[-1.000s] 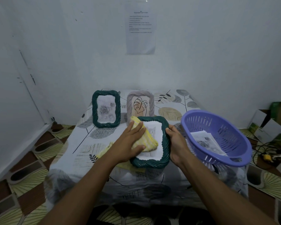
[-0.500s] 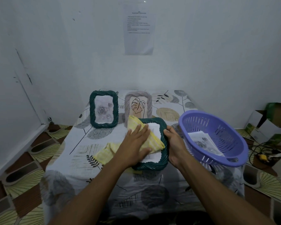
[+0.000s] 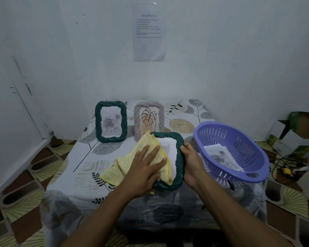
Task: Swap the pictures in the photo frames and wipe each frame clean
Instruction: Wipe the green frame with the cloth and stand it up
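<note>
A dark green frame (image 3: pixel 179 157) holding a pale cat picture lies tilted at the table's middle. My left hand (image 3: pixel 144 166) presses a yellow cloth (image 3: pixel 146 145) flat against its glass with straight fingers. The frame's right edge is gripped by my right hand (image 3: pixel 191 161). Behind, a second green frame (image 3: pixel 111 121) with a rose picture stands upright, and a beige frame (image 3: pixel 149 116) with a leaf drawing stands beside it.
A purple slotted basket (image 3: pixel 239 139) with loose pictures (image 3: pixel 219 157) inside sits on the table at the right, close to my right hand. The leaf-patterned tablecloth (image 3: pixel 89 168) covers the small table. Cardboard boxes (image 3: pixel 296 136) and cables lie on the floor at the right.
My left hand has slid the yellow cloth down and left over the frame's glass. The right hand keeps its grip on the frame's right edge.
</note>
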